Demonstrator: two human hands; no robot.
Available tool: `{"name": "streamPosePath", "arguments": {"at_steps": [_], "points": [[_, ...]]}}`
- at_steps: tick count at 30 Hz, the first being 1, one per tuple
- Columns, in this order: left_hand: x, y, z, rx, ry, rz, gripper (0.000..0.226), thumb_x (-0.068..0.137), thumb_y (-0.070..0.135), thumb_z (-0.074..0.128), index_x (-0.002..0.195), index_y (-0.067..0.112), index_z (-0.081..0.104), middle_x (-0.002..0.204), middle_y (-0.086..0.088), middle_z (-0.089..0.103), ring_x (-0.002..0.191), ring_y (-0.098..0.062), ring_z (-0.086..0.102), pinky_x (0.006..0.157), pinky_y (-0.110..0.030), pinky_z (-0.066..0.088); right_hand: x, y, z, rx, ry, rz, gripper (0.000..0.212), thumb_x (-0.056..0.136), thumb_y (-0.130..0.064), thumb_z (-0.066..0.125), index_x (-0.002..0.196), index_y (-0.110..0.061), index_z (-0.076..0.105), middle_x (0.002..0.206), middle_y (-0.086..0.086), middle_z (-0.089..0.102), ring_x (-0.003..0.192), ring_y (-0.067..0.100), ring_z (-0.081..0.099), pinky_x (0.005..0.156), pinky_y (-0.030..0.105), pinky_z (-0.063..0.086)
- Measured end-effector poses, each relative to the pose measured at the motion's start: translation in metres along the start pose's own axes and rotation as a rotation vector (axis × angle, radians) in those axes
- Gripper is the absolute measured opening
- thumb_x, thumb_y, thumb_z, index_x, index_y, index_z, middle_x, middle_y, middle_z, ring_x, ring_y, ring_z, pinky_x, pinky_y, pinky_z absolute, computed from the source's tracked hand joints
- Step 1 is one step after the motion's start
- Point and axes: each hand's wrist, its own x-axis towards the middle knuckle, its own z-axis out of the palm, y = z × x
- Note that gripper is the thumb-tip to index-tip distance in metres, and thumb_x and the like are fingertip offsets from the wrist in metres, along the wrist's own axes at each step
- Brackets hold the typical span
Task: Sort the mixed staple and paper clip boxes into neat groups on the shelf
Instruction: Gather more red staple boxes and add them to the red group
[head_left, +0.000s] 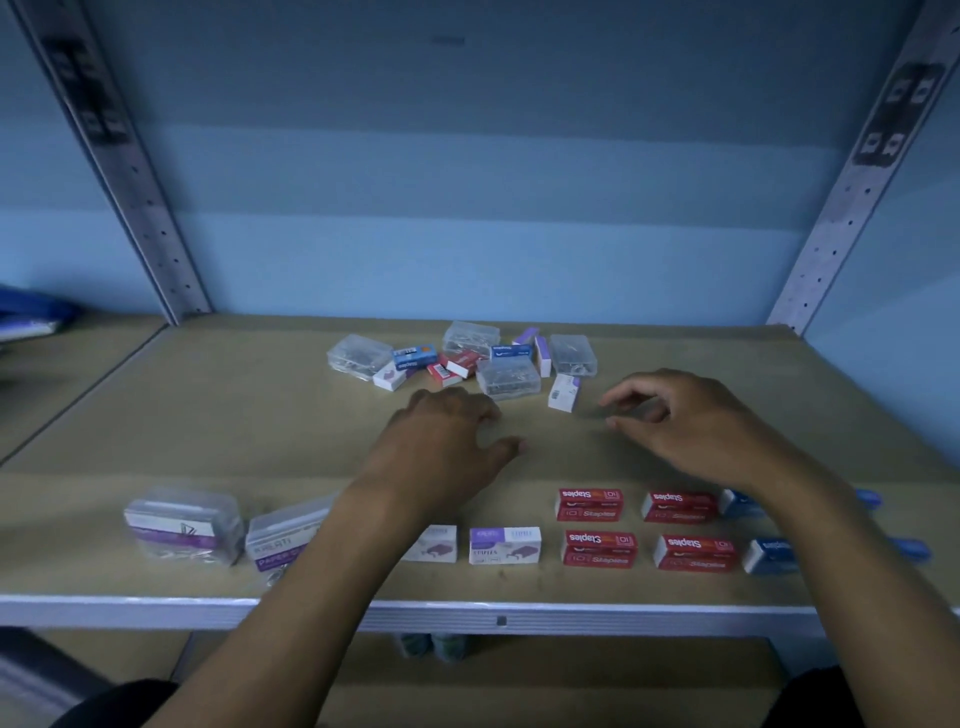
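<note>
I see a tan board shelf (208, 415) with a pale metal front edge, perforated grey uprights (140, 197) at the far left and far right corners, and a blue wall behind. Something blue lies on the neighbouring shelf at the far left.

My left hand (447, 447) hovers palm down over the middle of the shelf, fingers loosely curled, holding nothing. My right hand (680, 421) hangs just to its right, fingers and thumb bent but apart, also holding nothing; whether either fingertip touches the board I cannot tell.

The unsorted pile (467, 361) sits far of both hands: clear plastic paper clip boxes mixed with small blue, red and white-and-purple boxes. One white box (563, 392) stands apart, just near the right fingertips.

Along the near edge lie the sorted groups: two clear paper clip boxes (184, 525) at the left, one reading "PAPER" on a purple label; white-and-purple staple boxes (505, 544) marked "STAPLES"; four red boxes (597, 548) reading "Staples" and "10"; blue boxes (769, 556) at the right, partly hidden by my forearm.
</note>
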Motion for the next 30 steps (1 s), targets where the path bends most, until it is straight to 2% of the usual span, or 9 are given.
{"name": "streamPosePath", "arguments": {"at_steps": [5, 9, 12, 14, 19, 22, 26, 30], "points": [[0.002, -0.01, -0.008, 0.035, 0.016, -0.059, 0.05, 0.085, 0.061, 0.057, 0.126, 0.031, 0.06, 0.133, 0.007, 0.058, 0.124, -0.019, 0.048, 0.104, -0.038, 0.042, 0.012, -0.018, 0.015, -0.016, -0.042, -0.074, 0.017, 0.091, -0.031, 0.069, 0.105, -0.041, 0.073, 0.113, -0.017, 0.065, 0.095, -0.005, 0.06, 0.077, 0.015, 0.045], [0.015, -0.014, -0.014, 0.181, -0.08, -0.109, 0.056, 0.087, 0.061, 0.053, 0.134, 0.029, 0.051, 0.143, 0.003, 0.049, 0.134, -0.026, 0.035, 0.106, -0.04, 0.035, 0.038, -0.04, 0.035, -0.116, -0.073, -0.186, 0.028, 0.094, -0.026, 0.066, 0.119, -0.036, 0.068, 0.122, -0.008, 0.065, 0.097, 0.004, 0.058, 0.08, 0.024, 0.043], [0.028, -0.016, -0.018, 0.241, -0.156, -0.138, 0.059, 0.086, 0.062, 0.053, 0.134, 0.027, 0.049, 0.145, 0.001, 0.046, 0.137, -0.032, 0.028, 0.106, -0.043, 0.032, 0.061, -0.058, 0.052, -0.19, -0.067, -0.254, 0.038, 0.092, -0.026, 0.063, 0.128, -0.039, 0.06, 0.133, -0.005, 0.061, 0.121, 0.02, 0.054, 0.096, 0.035, 0.046], [0.033, -0.02, -0.02, 0.256, -0.19, -0.148, 0.062, 0.086, 0.063, 0.053, 0.136, 0.027, 0.046, 0.147, 0.002, 0.044, 0.14, -0.032, 0.023, 0.106, -0.044, 0.03, 0.075, -0.068, 0.059, -0.223, -0.056, -0.279, 0.041, 0.092, -0.028, 0.061, 0.131, -0.039, 0.057, 0.134, -0.004, 0.06, 0.126, 0.025, 0.049, 0.102, 0.042, 0.045], [0.04, -0.035, -0.02, 0.24, -0.317, -0.107, 0.066, 0.084, 0.069, 0.051, 0.136, 0.028, 0.042, 0.152, 0.005, 0.037, 0.14, -0.029, 0.021, 0.108, -0.048, 0.024, 0.106, -0.088, 0.068, -0.332, -0.077, -0.264, 0.05, 0.091, -0.029, 0.065, 0.139, -0.037, 0.053, 0.137, 0.002, 0.057, 0.124, 0.028, 0.045, 0.099, 0.042, 0.044], [0.043, -0.042, -0.019, 0.232, -0.351, -0.083, 0.075, 0.084, 0.071, 0.048, 0.147, 0.035, 0.03, 0.16, 0.01, 0.024, 0.144, -0.029, 0.012, 0.111, -0.049, 0.019, 0.118, -0.094, 0.073, -0.403, -0.116, -0.269, 0.049, 0.088, -0.034, 0.069, 0.136, -0.039, 0.056, 0.133, 0.002, 0.059, 0.121, 0.029, 0.047, 0.096, 0.042, 0.046], [0.045, -0.05, -0.024, 0.181, -0.317, -0.054, 0.067, 0.088, 0.065, 0.049, 0.146, 0.04, 0.027, 0.16, 0.01, 0.026, 0.146, -0.027, 0.009, 0.112, -0.048, 0.016, 0.127, -0.096, 0.081, -0.438, -0.149, -0.301, 0.04, 0.086, -0.036, 0.069, 0.124, -0.043, 0.065, 0.119, -0.003, 0.063, 0.113, 0.03, 0.049, 0.096, 0.042, 0.045], [0.046, -0.052, -0.027, 0.202, -0.337, -0.031, 0.07, 0.091, 0.059, 0.048, 0.149, 0.043, 0.013, 0.161, 0.01, 0.022, 0.148, -0.025, 0.004, 0.113, -0.048, 0.013, 0.13, -0.095, 0.084, -0.425, -0.106, -0.299, 0.036, 0.088, -0.028, 0.068, 0.122, -0.043, 0.068, 0.118, -0.004, 0.064, 0.113, 0.03, 0.048, 0.095, 0.042, 0.046]]}}
